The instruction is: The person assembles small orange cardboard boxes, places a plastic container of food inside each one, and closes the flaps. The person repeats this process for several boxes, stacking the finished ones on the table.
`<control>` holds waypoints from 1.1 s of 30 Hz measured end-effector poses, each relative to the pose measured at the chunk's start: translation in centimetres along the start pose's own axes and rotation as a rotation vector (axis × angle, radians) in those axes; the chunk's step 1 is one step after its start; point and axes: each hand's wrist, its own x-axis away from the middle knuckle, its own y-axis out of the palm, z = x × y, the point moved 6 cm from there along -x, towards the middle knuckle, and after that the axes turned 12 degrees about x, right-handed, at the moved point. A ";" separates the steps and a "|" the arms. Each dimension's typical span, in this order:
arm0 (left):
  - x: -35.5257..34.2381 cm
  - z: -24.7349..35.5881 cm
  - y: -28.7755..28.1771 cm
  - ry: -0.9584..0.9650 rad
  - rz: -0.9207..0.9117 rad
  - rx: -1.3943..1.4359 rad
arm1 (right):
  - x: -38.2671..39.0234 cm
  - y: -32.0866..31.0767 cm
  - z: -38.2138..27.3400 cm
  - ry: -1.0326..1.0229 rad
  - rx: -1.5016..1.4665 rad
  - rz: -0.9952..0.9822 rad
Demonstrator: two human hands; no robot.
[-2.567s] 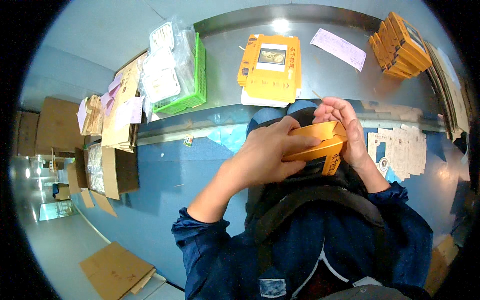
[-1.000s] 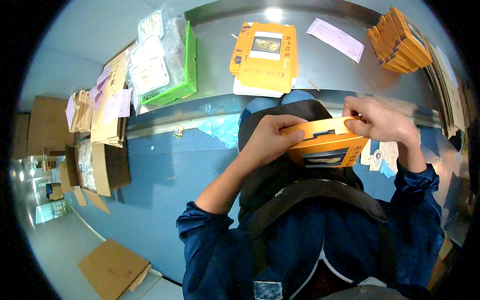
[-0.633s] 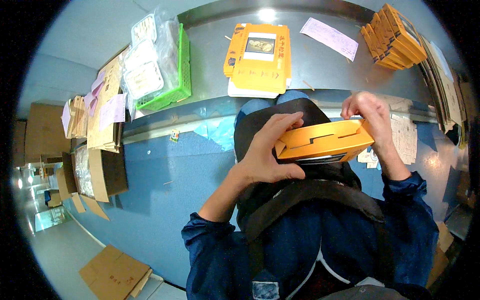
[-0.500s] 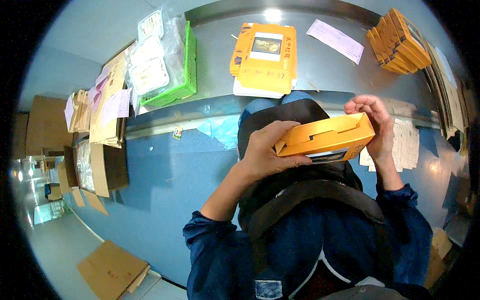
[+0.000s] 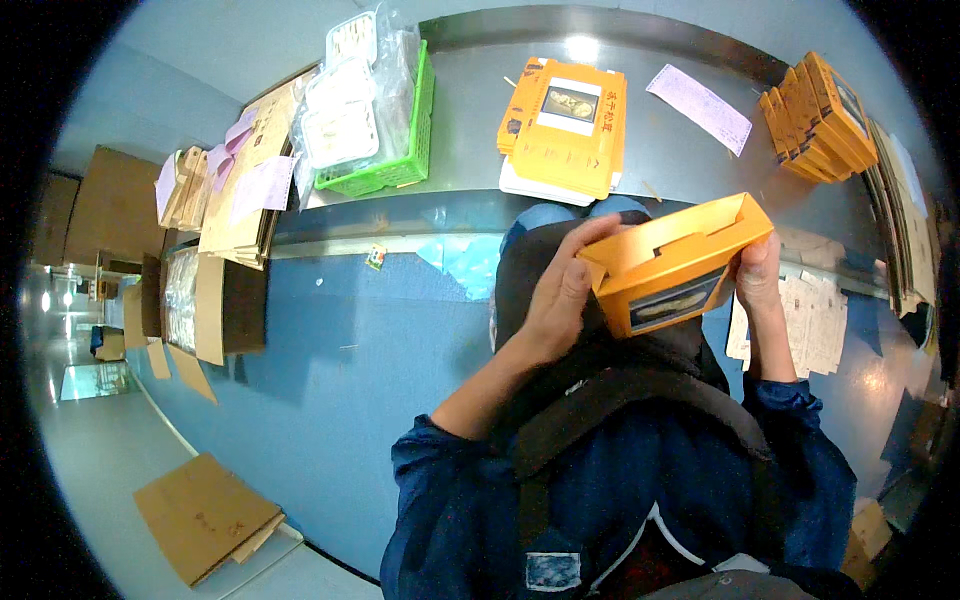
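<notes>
Our left hand (image 5: 562,298) clasps the left end of an orange carton (image 5: 672,272) and our right hand (image 5: 757,278) holds its right end, so it sits between them, tilted above our dark lap (image 5: 680,350). Its card is smooth and boxy, slotted along the upper side; beyond, flat printed cartons (image 5: 570,145) lie stacked on a shiny metal table (image 5: 468,125).

I wear a dark blue jacket (image 5: 690,500), its sleeves (image 5: 440,455) bunched into wrinkled folds below my elbows. My left hand (image 5: 560,305) and right hand (image 5: 757,278) are bare. Pale trim (image 5: 655,513) makes a V at my neck, dark reddish cloth (image 5: 650,572) inside it. A light rectangular patch (image 5: 553,571) marks my chest. My apron (image 5: 640,400) is black, with dark straps (image 5: 534,505); blue trousers (image 5: 538,216) show at my knees.
</notes>
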 end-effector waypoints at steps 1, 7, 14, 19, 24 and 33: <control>0.3 0.3 0.4 0.074 -0.022 0.059 | 0.0 0.2 -0.2 0.007 -0.005 -0.015; 0.9 1.3 -0.1 0.284 0.052 -0.334 | 1.2 -0.2 -4.5 -0.286 0.302 0.220; -1.2 2.5 0.6 0.575 0.337 -0.375 | 2.7 1.3 -4.7 -0.050 0.214 0.043; -3.1 2.2 4.0 0.680 0.202 -0.531 | 1.1 2.4 -0.4 0.079 -0.316 0.065; -3.1 -0.5 3.6 0.655 0.121 -0.499 | 1.6 6.9 -4.2 0.057 -0.539 -0.050; -3.3 -1.3 1.4 -0.113 0.218 0.157 | 0.1 6.6 -4.7 0.143 -0.513 -0.150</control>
